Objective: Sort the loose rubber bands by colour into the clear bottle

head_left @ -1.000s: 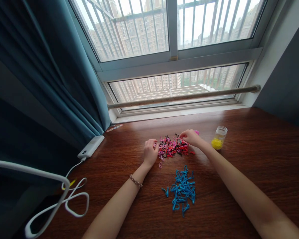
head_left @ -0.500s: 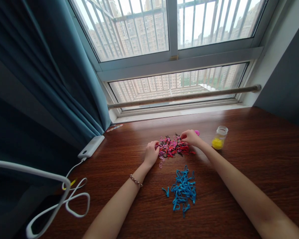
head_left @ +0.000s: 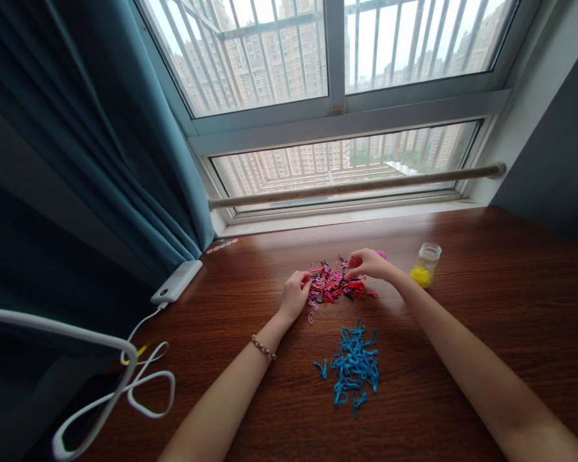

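Note:
A mixed heap of small red, pink and black clips (head_left: 334, 285) lies on the brown wooden desk (head_left: 486, 321). My left hand (head_left: 294, 296) rests at the heap's left edge with fingers curled into it. My right hand (head_left: 367, 263) sits on the heap's far right side, fingertips pinched together among the clips; what they hold is too small to make out. Nearer to me lies a separate pile of blue clips (head_left: 352, 368). A small clear jar with yellow clips (head_left: 424, 264) stands right of my right hand.
A white power bank (head_left: 176, 282) with a white cable (head_left: 139, 378) lies at the desk's left, beside a teal curtain (head_left: 101, 128). A pink object (head_left: 381, 255) peeks out behind my right hand. The barred window and its sill run along the desk's far edge.
My left hand has crept slightly right into the heap's edge. My right hand has lifted a little at the heap's far side. The piles and jar have stayed put.

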Demonstrator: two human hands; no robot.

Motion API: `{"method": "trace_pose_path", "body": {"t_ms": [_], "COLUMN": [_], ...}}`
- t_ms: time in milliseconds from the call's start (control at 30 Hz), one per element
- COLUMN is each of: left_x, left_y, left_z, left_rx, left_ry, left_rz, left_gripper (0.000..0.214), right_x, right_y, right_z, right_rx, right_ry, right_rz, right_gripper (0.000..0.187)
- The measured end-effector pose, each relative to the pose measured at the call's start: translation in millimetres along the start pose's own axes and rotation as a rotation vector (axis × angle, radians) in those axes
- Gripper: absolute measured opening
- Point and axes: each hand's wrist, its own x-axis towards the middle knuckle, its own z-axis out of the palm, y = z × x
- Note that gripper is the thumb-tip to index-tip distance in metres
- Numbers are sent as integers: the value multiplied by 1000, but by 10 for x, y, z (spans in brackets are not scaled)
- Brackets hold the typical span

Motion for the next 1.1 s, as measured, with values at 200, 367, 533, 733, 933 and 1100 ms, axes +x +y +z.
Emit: {"method": "trace_pose_path", "body": {"t_ms": [200, 367, 533, 733, 933, 1100], "left_x": [0, 2, 3, 1, 4, 4], "left_y": [7, -1, 4, 24, 11, 0], "left_z": [-4, 4, 0, -2, 4, 10], "left_rx": [-5, -3, 2, 11, 17, 22], "left_ry": [-3, -7, -6, -5, -24, -26], "left_rz": [14, 15, 22, 29, 31, 39], "left_gripper": [14, 14, 14, 15, 15, 14], "right_x": [-7, -17, -14, 2, 15, 16], "right_y": [-52, -101, -58, -31, -7, 40], "right_z": [-3, 56, 90, 77, 194, 279], "right_rx": [-97, -164, -135, -167, -409, -442], "right_ry": [8, 67, 44, 33, 29, 17], "right_rz": [31, 65, 90, 9, -59, -53], "right_gripper": [15, 5, 4, 7, 13, 15]}}
